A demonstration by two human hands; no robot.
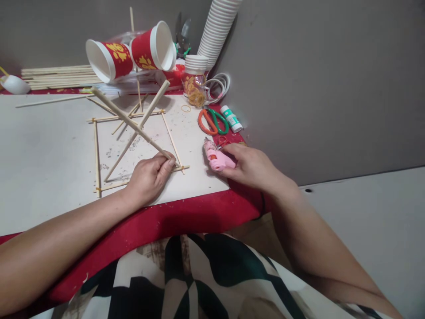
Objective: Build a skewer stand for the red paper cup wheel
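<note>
A square frame of thin wooden sticks (97,150) lies on a white board (43,159). Two longer sticks (133,126) rise from its near right corner and cross above it. My left hand (151,175) is closed on the lower end of those sticks, at that corner of the frame. My right hand (250,166) rests at the board's right edge with its fingers wrapped round a pink glue gun (215,156), whose nozzle points away from me.
Two red paper cups (133,55) lie tipped at the back, next to a tall stack of white cups (217,29). A jar of rubber bands (195,84), orange and green scissors (212,122), a small glue bottle (231,118) and a bundle of sticks (58,76) sit nearby. A grey wall stands to the right.
</note>
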